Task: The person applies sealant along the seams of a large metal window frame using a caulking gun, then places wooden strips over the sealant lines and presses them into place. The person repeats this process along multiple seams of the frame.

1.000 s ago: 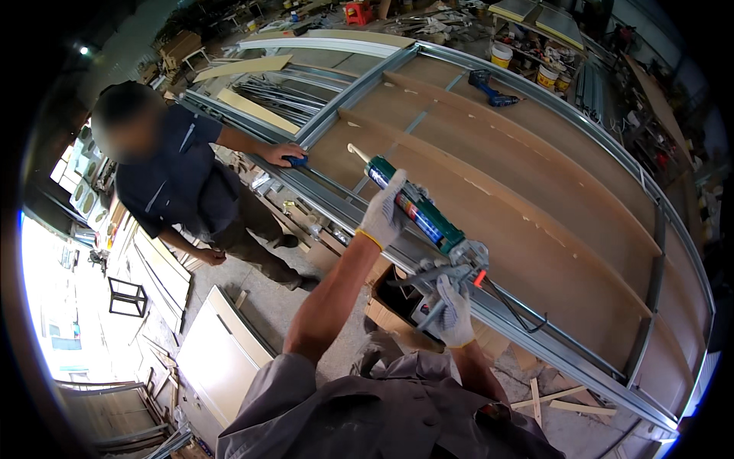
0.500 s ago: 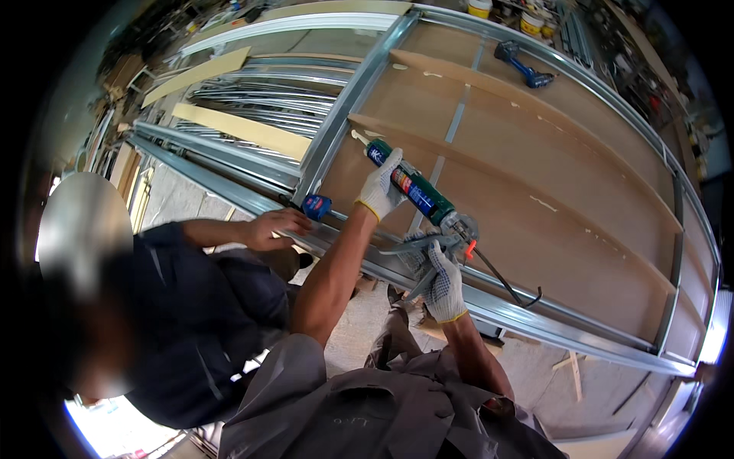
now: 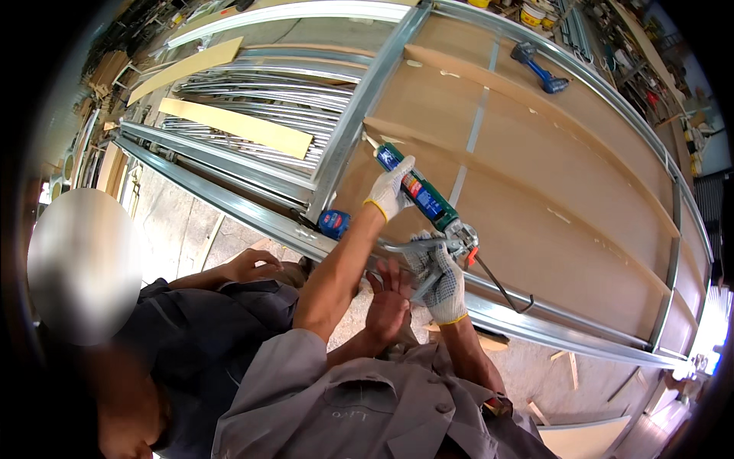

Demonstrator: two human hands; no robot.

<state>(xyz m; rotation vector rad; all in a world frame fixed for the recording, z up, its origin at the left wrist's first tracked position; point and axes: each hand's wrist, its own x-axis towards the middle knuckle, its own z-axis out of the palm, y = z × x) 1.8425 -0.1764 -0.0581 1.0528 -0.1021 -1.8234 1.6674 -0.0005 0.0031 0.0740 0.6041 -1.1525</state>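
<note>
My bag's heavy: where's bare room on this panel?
Brown panel between two long wooden strips looks bare, right of the metal strip. Around the near rail it's crowded: caulking gun, left hand, right hand, co-worker's hand, blue tape measure.

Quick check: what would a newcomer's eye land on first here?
The green caulking gun at picture centre, held by the gloved left hand and right hand. Next, a co-worker's bare hand just below it, left of the right hand. Then the blue drill, lying on the brown panel at upper right.

Ahead to your right, blue drill; beyond it, yellow buckets. At your left, blue tape measure, yellow strips over metal rods.
</note>
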